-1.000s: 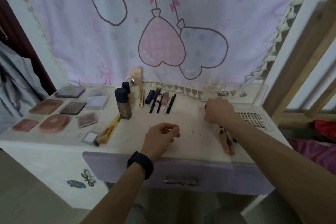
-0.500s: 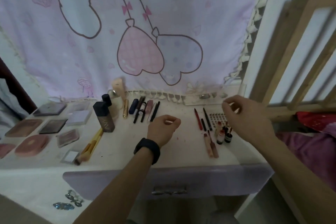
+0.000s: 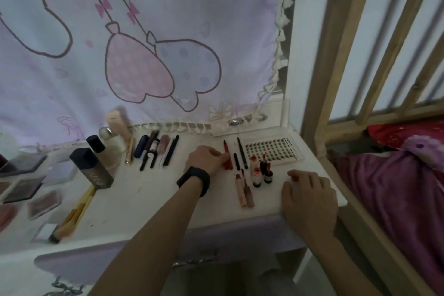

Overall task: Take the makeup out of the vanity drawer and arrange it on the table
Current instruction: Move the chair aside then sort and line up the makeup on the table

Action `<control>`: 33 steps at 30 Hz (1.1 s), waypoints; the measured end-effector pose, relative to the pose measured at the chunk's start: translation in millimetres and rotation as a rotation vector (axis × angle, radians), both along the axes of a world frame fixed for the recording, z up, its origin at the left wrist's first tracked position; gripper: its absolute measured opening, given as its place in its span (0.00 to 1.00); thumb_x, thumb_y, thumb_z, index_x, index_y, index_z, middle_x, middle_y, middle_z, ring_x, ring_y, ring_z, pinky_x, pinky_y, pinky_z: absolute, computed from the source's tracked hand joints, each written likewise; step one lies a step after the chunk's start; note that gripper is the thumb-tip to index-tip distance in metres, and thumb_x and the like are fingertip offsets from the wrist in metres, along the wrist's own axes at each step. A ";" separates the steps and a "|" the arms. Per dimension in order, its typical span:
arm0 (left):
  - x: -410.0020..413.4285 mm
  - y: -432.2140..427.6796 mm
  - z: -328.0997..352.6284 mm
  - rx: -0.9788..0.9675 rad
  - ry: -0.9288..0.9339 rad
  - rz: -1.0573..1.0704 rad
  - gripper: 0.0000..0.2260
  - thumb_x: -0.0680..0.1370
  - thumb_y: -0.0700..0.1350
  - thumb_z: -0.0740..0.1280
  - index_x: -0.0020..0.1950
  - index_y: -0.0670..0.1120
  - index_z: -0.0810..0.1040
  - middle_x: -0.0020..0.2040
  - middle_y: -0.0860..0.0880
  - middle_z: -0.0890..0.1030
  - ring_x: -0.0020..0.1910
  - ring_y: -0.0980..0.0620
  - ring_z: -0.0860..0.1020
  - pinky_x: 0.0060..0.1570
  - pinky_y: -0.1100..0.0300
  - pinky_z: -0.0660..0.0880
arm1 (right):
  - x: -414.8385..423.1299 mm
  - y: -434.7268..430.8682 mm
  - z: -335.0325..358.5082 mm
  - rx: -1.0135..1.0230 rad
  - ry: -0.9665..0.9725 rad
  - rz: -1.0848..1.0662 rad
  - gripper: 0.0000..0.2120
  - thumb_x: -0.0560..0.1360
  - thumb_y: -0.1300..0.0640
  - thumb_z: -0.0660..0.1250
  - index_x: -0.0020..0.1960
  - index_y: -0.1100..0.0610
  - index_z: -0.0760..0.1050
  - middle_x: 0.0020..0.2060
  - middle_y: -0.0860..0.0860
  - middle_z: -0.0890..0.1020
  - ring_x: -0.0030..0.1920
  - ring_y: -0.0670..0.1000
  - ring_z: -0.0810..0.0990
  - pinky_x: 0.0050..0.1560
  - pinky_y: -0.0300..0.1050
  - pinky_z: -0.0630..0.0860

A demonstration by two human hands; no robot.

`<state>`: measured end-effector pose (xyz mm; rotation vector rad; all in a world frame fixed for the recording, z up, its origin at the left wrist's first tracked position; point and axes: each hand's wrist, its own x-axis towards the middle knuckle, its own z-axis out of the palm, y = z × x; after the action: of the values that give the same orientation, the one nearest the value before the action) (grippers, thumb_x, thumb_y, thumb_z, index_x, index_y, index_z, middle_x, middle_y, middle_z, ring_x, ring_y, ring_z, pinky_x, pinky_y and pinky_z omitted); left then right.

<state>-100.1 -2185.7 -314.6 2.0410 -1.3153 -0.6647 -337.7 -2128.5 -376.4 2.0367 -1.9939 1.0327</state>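
Makeup lies spread over the white vanity table (image 3: 149,202). My left hand (image 3: 206,158), with a black watch on the wrist, has its fingertips closed on a red pen (image 3: 227,155) that lies on the tabletop. My right hand (image 3: 308,196) rests curled near the table's right front edge and holds nothing that I can see. Between the hands lie two black pencils (image 3: 241,154), two pink lip tubes (image 3: 243,190) and several small bottles (image 3: 260,170). A clear lash tray (image 3: 272,149) sits at the back right. The lilac drawer front (image 3: 134,257) below is closed.
A row of dark pens and tubes (image 3: 156,149) lies at the back centre. A black foundation bottle (image 3: 92,168), a cream tube (image 3: 117,122) and yellow brushes (image 3: 74,216) sit left of it, with compact palettes (image 3: 22,186) at the far left. A wooden bed frame (image 3: 374,55) stands right.
The view swung right. My left hand moved right and took hold of the red pen. My right hand dropped from above the lash tray to the table's right front edge.
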 end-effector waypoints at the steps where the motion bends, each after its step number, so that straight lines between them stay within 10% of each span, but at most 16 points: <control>1: -1.9 -0.6 -0.4 -0.009 -0.028 -0.002 0.11 0.75 0.61 0.70 0.41 0.55 0.81 0.36 0.58 0.78 0.36 0.60 0.75 0.31 0.66 0.67 | -0.6 -0.3 -1.4 -0.017 -0.005 0.001 0.15 0.73 0.50 0.61 0.54 0.54 0.80 0.47 0.53 0.83 0.46 0.57 0.77 0.43 0.48 0.70; 11: -12.1 -1.1 -8.3 -0.053 -0.080 -0.071 0.12 0.75 0.59 0.70 0.57 0.60 0.82 0.40 0.59 0.79 0.37 0.62 0.75 0.32 0.67 0.67 | -3.1 2.1 -3.8 -0.076 -0.070 0.042 0.14 0.73 0.52 0.63 0.54 0.56 0.80 0.48 0.53 0.83 0.48 0.58 0.77 0.45 0.50 0.71; 33: -19.3 -5.6 -3.2 -0.039 -0.020 -0.094 0.07 0.75 0.56 0.73 0.52 0.58 0.82 0.51 0.51 0.84 0.43 0.54 0.78 0.33 0.66 0.68 | -2.6 4.5 -3.4 -0.058 -0.080 0.036 0.13 0.74 0.52 0.64 0.55 0.56 0.79 0.49 0.53 0.82 0.48 0.57 0.77 0.46 0.50 0.71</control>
<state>-119.4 -2191.3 -317.8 1.9698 -1.4319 -0.6563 -340.3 -2124.0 -379.8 2.0395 -1.9469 1.1834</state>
